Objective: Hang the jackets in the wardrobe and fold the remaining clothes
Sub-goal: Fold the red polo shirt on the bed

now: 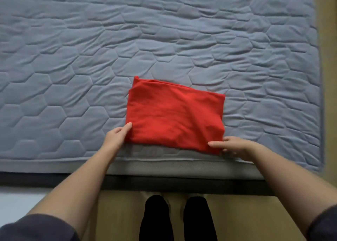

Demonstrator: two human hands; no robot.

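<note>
Object: red fabric garment (pixel 175 116), folded to a rough rectangle, flat on the grey quilted mattress pad (pixel 73 58) with hexagon stitching, close to its near edge. The left hand (pixel 116 136) pinches the near-left corner, thumb on top, fingers tucked beneath. The right hand (pixel 235 146) pinches the near-right corner likewise. Below the bed edge: wooden floor (pixel 237 219), black-clad legs (pixel 156 219).
</note>
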